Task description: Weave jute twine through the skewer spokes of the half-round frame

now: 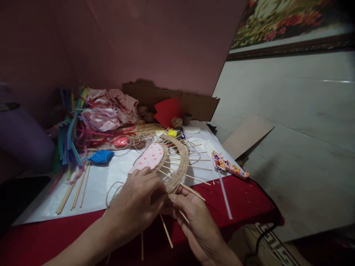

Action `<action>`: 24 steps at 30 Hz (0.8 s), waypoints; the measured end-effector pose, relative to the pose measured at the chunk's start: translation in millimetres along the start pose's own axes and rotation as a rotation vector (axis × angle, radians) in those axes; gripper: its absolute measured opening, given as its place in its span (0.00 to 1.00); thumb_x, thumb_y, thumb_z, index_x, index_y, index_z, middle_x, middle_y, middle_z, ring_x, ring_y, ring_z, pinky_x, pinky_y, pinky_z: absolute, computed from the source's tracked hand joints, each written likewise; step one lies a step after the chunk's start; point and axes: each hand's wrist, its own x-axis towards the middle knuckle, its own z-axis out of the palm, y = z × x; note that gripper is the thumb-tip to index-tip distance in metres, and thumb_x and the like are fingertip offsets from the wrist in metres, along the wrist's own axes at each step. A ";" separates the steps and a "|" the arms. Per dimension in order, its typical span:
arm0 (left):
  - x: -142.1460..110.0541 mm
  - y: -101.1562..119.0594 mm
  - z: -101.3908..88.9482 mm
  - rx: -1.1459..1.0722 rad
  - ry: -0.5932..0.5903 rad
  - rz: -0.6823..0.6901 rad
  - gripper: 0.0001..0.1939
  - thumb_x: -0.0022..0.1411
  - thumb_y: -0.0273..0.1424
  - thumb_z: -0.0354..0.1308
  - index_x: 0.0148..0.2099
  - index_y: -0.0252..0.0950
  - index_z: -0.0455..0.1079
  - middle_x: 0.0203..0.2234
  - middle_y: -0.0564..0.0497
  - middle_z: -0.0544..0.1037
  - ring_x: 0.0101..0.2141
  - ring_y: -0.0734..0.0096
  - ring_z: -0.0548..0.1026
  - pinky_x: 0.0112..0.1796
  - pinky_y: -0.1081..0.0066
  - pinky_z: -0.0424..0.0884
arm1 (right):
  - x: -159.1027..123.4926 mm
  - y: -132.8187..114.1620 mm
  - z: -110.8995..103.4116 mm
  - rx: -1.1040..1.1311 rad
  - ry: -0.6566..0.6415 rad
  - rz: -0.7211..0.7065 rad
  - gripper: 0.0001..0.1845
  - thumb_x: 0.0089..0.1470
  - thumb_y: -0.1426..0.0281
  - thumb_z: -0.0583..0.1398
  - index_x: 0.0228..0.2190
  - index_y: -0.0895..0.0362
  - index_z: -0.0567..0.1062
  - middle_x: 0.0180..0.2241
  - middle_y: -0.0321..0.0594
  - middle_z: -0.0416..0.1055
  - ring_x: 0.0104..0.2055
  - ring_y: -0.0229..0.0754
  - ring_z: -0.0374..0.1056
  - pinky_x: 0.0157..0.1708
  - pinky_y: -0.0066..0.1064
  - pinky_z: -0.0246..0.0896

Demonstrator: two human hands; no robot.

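Note:
A round weaving of jute twine (181,157) on thin wooden sticks stands at the table's front, the sticks fanning out past its rim. Its middle carries a padded oval of pink cloth with red dots (151,156). My left hand (142,199) is closed at the weaving's lower edge, its fingertips partly hidden behind the knuckles. From the right, my right hand (195,220) grips the lower rim, thumb pressed near the twine and fingers beneath among the sticks. The twine end between the hands is too small to make out.
White paper (36,210) covers part of the red tablecloth (230,195). Pipe cleaners (69,136), crumpled pink cloth (111,107) and a blue packet (101,156) lie left. A glue gun wrapped in flowered cloth (230,166) lies right, a cardboard sheet (199,103) behind.

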 end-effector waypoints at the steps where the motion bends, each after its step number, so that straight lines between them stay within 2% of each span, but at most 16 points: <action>1: 0.4 0.0 0.6 0.026 0.007 0.015 0.06 0.54 0.23 0.54 0.29 0.38 0.67 0.26 0.53 0.72 0.33 0.66 0.65 0.34 0.64 0.59 | 0.0 0.4 -0.1 0.003 0.003 -0.001 0.12 0.51 0.74 0.59 0.39 0.58 0.73 0.35 0.40 0.73 0.34 0.39 0.68 0.34 0.30 0.63; 7: 1.5 -1.5 5.2 0.164 0.095 0.118 0.05 0.54 0.25 0.55 0.27 0.38 0.69 0.23 0.51 0.73 0.32 0.65 0.66 0.35 0.64 0.60 | -0.7 2.3 0.1 0.015 0.022 0.001 0.13 0.50 0.78 0.58 0.39 0.58 0.72 0.35 0.40 0.72 0.33 0.37 0.68 0.32 0.28 0.62; 13: 0.6 -1.6 12.2 0.254 0.155 0.160 0.09 0.55 0.24 0.53 0.24 0.36 0.68 0.20 0.51 0.70 0.29 0.65 0.64 0.33 0.62 0.60 | 0.2 4.8 -0.2 -0.011 0.056 -0.015 0.09 0.49 0.78 0.58 0.35 0.58 0.71 0.33 0.39 0.72 0.31 0.35 0.67 0.30 0.26 0.62; 19: 0.6 1.6 12.8 0.320 0.173 0.179 0.08 0.56 0.25 0.53 0.26 0.35 0.69 0.21 0.49 0.71 0.30 0.63 0.64 0.33 0.61 0.60 | 1.3 3.6 1.1 -0.018 0.075 -0.011 0.07 0.47 0.77 0.59 0.33 0.59 0.70 0.31 0.39 0.72 0.29 0.34 0.66 0.30 0.26 0.62; 24: 0.4 2.4 16.3 0.373 0.182 0.196 0.11 0.58 0.26 0.51 0.23 0.34 0.67 0.19 0.49 0.69 0.28 0.64 0.63 0.30 0.62 0.59 | 1.0 3.1 2.4 -0.025 0.098 -0.028 0.08 0.46 0.77 0.59 0.33 0.60 0.70 0.32 0.40 0.72 0.27 0.33 0.64 0.31 0.26 0.62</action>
